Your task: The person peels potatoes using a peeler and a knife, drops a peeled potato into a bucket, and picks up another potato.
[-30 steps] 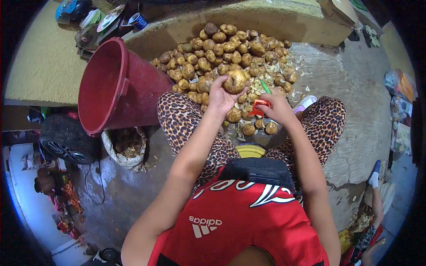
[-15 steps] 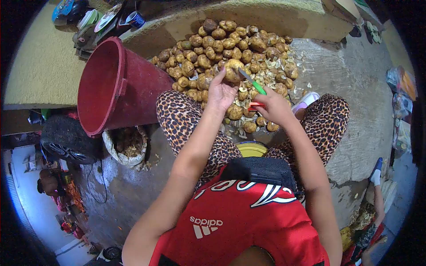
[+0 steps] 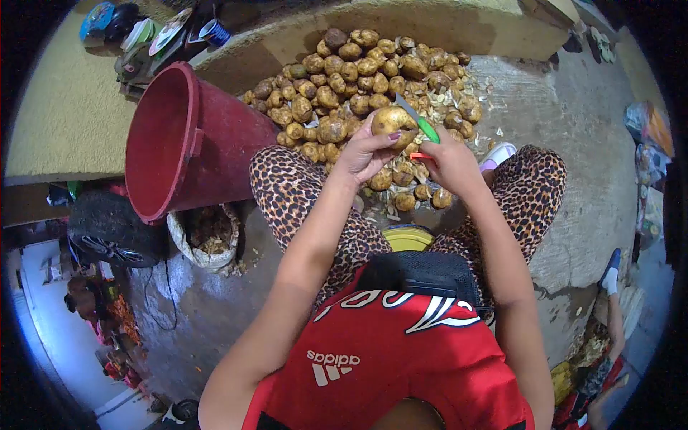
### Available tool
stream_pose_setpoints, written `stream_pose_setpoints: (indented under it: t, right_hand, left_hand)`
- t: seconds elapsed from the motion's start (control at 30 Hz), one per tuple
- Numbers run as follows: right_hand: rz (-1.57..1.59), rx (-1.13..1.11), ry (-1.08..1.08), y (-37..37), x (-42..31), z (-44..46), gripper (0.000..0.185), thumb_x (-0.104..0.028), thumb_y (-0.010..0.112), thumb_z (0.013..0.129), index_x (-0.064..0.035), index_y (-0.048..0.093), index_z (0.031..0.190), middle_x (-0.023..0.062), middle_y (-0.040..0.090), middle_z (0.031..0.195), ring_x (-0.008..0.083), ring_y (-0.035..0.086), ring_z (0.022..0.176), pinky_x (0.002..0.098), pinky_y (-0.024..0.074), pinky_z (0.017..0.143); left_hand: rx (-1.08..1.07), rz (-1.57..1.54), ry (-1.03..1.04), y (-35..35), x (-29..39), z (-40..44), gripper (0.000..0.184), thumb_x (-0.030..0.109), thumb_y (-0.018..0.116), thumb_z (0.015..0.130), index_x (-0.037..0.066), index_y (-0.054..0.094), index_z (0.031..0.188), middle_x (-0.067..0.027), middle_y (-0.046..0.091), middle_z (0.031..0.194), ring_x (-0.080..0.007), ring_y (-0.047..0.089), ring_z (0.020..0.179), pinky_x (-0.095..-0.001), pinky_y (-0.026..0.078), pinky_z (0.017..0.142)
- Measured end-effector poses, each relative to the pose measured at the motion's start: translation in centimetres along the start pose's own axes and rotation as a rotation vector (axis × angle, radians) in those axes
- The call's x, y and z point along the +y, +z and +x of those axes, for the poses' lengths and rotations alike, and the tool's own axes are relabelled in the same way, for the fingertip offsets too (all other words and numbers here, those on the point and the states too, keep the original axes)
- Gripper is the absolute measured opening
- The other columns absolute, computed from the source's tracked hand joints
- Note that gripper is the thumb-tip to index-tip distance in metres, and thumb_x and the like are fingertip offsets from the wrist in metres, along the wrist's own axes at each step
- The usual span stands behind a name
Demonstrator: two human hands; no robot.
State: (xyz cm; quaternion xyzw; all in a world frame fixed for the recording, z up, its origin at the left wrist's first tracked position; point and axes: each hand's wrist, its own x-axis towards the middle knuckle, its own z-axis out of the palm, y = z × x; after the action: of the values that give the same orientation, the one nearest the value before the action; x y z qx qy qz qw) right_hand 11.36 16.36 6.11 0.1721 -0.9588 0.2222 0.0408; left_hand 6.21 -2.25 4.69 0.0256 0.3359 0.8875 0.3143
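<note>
My left hand [image 3: 364, 154] is wrapped round a large yellow-brown potato [image 3: 390, 124], thumb across its near side. My right hand [image 3: 453, 166] grips a knife [image 3: 428, 130] with a green handle; its grey blade points up and left, close beside the potato's upper right. Whether the blade touches the potato, I cannot tell. A small red-orange piece [image 3: 419, 155] sticks out of the same hand on its left side; its kind is not clear. Beyond both hands lies a big pile of potatoes [image 3: 364, 68] on the floor, with pale peelings scattered among them.
A large dark red bucket [image 3: 233, 140] leans on its side at left, beside a white sack [image 3: 231, 247] of scraps. A tyre [image 3: 107, 228] stands further left. Something round and yellow [image 3: 407, 239] sits between my knees. Another person's leg [image 3: 614, 322] shows at lower right.
The potato has come down and slightly right, turning in my left hand so the thumb now shows across it. The knife has shifted a little right, its blade tilted more to the left.
</note>
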Motion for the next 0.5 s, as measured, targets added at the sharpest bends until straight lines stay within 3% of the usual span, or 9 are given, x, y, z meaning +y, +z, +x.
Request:
stream_pose_setpoints:
  t: [0.13,0.23,0.33,0.5]
  right_hand:
    - [-0.012,0.021,0.001,0.1,0.4,0.1,0.007,-0.015,0.059,0.073,-0.0084,0.057,0.077,0.0142,0.049,0.082,0.0326,0.057,0.069,0.0418,0.0466,0.059]
    - [-0.013,0.008,-0.008,0.5,0.7,0.1,0.008,-0.015,0.059,0.073,-0.0080,0.057,0.076,0.0142,0.049,0.082,0.0326,0.057,0.070,0.0421,0.0465,0.058]
    - [-0.021,-0.011,0.010,0.8,1.1,0.2,0.010,-0.017,0.060,0.073,-0.0076,0.057,0.075,0.0144,0.050,0.082,0.0327,0.057,0.069,0.0426,0.0464,0.058]
    - [-0.017,-0.038,0.039,0.4,1.2,0.3,0.012,-0.019,0.061,0.072,-0.0082,0.059,0.076,0.0148,0.050,0.083,0.0327,0.057,0.069,0.0426,0.0467,0.059]
  left_hand:
    - [0.073,0.161,-0.066,-0.6,-0.3,0.3,0.066,-0.003,0.064,0.073,0.009,0.028,0.127,-0.0094,0.053,0.108,-0.0191,0.057,0.095,-0.0335,0.048,0.084]
    - [0.073,0.283,-0.094,-0.9,-0.8,0.3,0.068,-0.002,0.069,0.068,0.006,0.032,0.124,-0.0093,0.051,0.113,-0.0195,0.055,0.099,-0.0360,0.047,0.086]
    - [0.078,0.262,-0.042,-0.9,-0.9,0.3,0.074,-0.009,0.068,0.064,0.003,0.030,0.126,-0.0095,0.055,0.105,-0.0179,0.059,0.091,-0.0315,0.052,0.076]
    - [0.102,0.261,-0.016,-1.2,0.0,0.4,0.059,-0.006,0.064,0.068,0.001,0.039,0.120,-0.0102,0.055,0.106,-0.0182,0.059,0.090,-0.0324,0.051,0.077]
